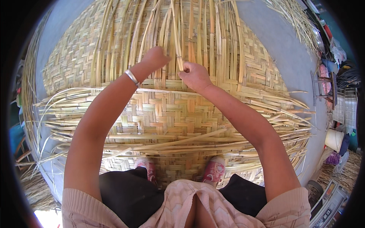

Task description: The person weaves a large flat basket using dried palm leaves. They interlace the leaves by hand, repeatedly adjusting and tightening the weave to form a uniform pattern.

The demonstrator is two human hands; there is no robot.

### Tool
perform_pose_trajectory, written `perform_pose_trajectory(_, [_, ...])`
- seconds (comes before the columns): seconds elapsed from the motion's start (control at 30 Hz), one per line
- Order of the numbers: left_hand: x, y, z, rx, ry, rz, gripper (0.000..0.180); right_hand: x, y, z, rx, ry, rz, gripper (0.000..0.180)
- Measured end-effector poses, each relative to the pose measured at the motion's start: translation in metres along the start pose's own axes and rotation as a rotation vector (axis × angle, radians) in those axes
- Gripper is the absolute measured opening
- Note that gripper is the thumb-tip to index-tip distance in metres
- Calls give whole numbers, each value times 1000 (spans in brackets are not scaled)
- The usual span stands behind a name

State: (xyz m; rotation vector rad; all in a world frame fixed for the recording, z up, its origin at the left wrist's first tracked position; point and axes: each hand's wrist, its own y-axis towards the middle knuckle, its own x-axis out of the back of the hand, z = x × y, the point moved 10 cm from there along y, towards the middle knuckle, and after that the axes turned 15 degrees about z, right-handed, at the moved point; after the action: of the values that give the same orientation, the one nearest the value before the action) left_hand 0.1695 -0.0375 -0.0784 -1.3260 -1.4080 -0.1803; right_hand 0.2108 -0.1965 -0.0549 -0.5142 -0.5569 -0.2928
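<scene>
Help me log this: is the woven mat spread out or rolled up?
Spread out: the woven mat lies open beneath the pink shoes, weave showing around them.

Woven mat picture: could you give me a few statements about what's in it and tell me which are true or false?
1. The right hand pinches a pale strip. True.
2. A silver bracelet circles the right wrist. False: the bracelet is on the left wrist.
3. Pink shoes rest on the woven mat. True.
4. A white bucket sits in the middle of the woven mat. False: the bucket is off the mat, toward the picture's right edge.
5. Long loose strip ends stick out beyond the mat's right side. True.
</scene>
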Motion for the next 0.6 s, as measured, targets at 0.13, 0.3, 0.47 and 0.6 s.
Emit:
perform_pose_trajectory(0.13, [-12, 2, 7, 87, -508, 161, 38, -4, 1, -12, -27, 121, 18, 20])
perform_pose_trajectory(0.3, [-26, 4, 2, -5, -670, 321, 40, -6, 5, -17, -27, 136, -11, 19])
perform_pose_trajectory(0.47, [-40, 2, 9, -106, -963, 406, 40, -8, 7, -20, -76, 137, -49, 19])
perform_pose_trajectory(0.6, [-42, -6, 4, -231, -1178, 408, 42, -11, 5, -10, -53, 18, -53, 18])
